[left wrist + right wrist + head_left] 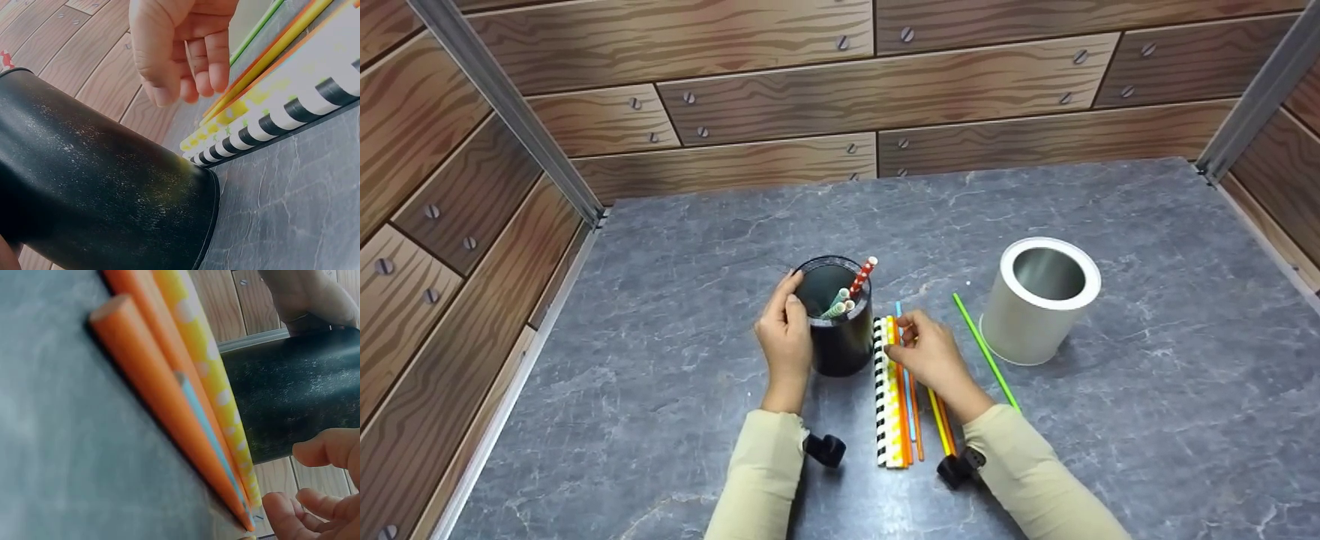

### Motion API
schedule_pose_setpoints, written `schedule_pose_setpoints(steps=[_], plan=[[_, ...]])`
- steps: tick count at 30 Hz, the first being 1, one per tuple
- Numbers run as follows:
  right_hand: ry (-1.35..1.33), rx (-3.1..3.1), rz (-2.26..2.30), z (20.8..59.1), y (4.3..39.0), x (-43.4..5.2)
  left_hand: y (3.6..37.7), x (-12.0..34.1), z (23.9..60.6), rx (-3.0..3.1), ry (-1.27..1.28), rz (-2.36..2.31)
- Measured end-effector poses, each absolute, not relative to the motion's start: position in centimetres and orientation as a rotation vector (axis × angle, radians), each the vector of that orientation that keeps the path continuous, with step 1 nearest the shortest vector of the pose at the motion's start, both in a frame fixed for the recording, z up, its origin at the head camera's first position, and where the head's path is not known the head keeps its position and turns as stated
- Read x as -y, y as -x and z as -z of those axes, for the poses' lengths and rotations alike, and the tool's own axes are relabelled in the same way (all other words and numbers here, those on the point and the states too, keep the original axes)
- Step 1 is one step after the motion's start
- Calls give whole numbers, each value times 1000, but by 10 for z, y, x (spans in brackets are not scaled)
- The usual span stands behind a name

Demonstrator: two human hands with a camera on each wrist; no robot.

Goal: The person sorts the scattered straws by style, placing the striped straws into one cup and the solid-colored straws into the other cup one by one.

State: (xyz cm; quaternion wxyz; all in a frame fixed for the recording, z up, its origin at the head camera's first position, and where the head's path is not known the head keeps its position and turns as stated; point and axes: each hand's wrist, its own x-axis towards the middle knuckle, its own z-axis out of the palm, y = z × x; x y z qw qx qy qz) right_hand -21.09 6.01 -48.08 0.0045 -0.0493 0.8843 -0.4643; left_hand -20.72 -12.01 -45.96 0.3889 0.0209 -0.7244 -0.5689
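My left hand (786, 330) holds the black canister (840, 349) at its left side, fingertips at the rim. Inside lean a red straw with white dots (864, 276) and some pale green straws (835, 307). Right of the canister lies a row of straws: a black-and-white striped one (880, 405), a yellow one with white dots (230, 115), orange ones (146, 354) and a thin blue one (205, 416). Over this row hovers my right hand (930, 352), fingers loosely bent, nothing between thumb and fingertips in the left wrist view.
A white can (1027, 330) with an open top stands to the right. Beside it lies a green straw (986, 349). Yellow and orange straws (940, 420) lie partly under my right forearm. Wood-patterned walls (885, 90) surround the grey marbled table (645, 375).
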Motion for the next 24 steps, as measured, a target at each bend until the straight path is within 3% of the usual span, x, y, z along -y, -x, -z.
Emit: schedule_pose_setpoints(steps=[24], plan=[[166,-2765,1228,485,218,-51,207,119,460,1850,-67,1456]])
